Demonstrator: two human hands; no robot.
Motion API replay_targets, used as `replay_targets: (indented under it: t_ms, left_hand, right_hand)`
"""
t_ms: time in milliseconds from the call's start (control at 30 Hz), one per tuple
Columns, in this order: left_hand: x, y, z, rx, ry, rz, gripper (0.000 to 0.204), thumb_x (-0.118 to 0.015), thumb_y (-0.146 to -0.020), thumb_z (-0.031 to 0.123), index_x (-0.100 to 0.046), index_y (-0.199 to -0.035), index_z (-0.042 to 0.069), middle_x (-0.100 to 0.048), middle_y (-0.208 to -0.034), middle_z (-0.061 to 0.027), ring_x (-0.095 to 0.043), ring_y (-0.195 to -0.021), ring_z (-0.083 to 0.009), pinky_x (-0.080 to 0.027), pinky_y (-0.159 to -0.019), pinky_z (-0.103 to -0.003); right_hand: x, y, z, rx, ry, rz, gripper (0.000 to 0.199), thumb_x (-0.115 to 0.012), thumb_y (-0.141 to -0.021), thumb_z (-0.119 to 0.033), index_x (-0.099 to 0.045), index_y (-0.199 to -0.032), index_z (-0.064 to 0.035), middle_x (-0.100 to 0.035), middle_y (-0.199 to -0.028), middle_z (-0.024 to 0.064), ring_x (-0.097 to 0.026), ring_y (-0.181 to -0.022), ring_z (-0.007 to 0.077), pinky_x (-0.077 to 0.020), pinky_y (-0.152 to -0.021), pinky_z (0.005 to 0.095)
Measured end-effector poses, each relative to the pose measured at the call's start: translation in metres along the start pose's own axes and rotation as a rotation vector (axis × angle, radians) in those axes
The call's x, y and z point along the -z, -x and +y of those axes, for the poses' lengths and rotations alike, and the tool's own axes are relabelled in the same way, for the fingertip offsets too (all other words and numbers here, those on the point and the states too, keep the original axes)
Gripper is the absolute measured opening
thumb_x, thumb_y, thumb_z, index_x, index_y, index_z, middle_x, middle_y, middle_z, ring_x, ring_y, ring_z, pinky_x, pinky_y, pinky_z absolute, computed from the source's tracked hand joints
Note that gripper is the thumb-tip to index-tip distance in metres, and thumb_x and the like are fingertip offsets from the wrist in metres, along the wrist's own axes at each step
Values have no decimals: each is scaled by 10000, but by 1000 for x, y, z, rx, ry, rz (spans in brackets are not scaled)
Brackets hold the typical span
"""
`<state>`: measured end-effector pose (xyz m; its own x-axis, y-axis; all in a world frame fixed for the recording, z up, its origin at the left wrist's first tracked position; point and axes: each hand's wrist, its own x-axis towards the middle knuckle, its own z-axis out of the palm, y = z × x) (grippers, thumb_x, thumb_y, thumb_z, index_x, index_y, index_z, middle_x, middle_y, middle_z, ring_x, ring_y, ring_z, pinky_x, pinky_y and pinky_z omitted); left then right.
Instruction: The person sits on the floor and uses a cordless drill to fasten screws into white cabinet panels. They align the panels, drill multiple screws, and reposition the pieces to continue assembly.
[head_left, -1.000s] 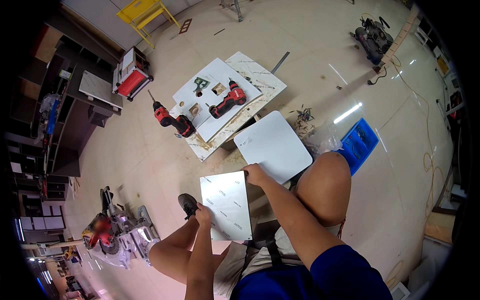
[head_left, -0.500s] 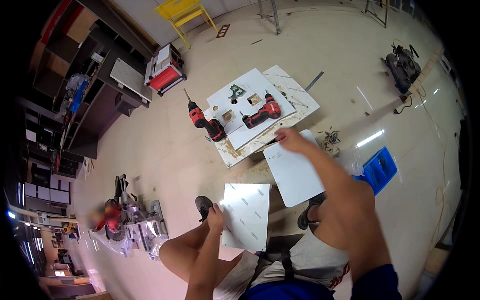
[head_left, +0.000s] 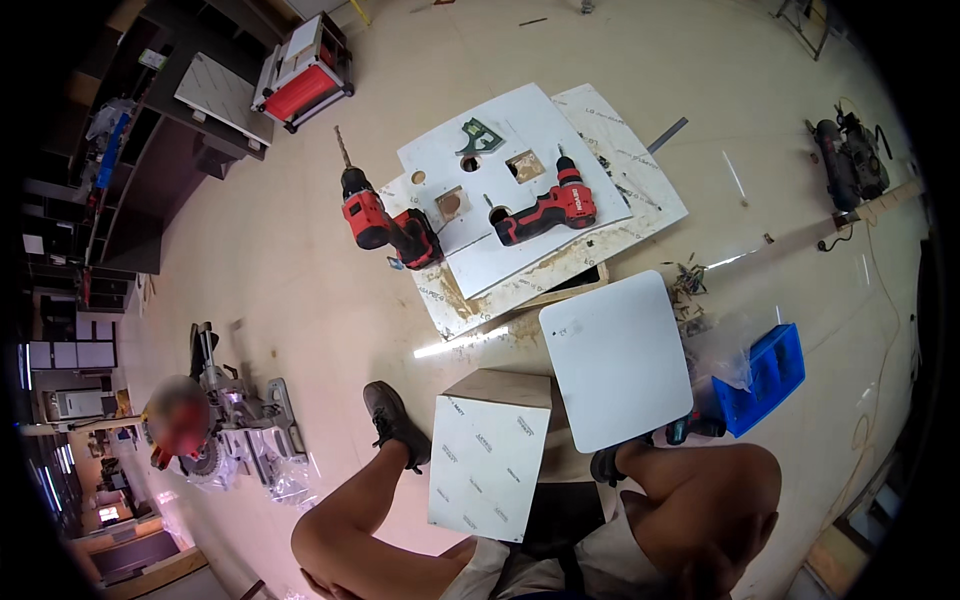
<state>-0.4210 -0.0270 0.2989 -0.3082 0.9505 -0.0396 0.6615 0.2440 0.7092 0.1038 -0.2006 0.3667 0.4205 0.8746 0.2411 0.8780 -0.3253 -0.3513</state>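
Left hand (head_left: 318,585): 8 o'clock from the white, print-marked rectangular panel (head_left: 488,468); blurred right hand (head_left: 715,567): 4 o'clock. Whether fingers are apart cannot be determined. White rounded-corner board (head_left: 620,360): 2 o'clock.

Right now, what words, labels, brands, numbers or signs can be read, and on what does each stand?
Wording and brands are left uncopied; only places are listed.
Red-and-black drill on the white board: pale lettering on its red body, readable.
White-faced box: slanted dark print repeated across its face, mostly too small to read.
Marbled board beneath the white board: dark print along its edges, only partly clear.
Rounded white panel: small dark mark, too small to read.
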Motion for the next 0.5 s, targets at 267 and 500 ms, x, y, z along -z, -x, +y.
replay_targets:
  t_ms: [267,500]
  left_hand:
    - [5,-17,11,83,61,77,971,-443,-983,702,-173,-1594,-3,-299,-1602,-241,-391,-1420,-361,-339,-1157,-523]
    - [5,-25,0,78,69,91,955,-439,-990,691,-182,-1592,-5,-300,-1602,-240,-388,-1422,-359,-340,-1157,-521]
  right_hand:
    - [-60,-21,32,-154,-146,-86,487,-653,-900,-465,-619,-1227,-104,-492,-1432,292,-462,-1336,453,-376,-1100,603]
    - [-87,-32,26,-130,-229,-130,513,-606,-933,-454,-600,-1279,-75,-544,-1389,269,-525,-1282,420,-427,-1056,555]
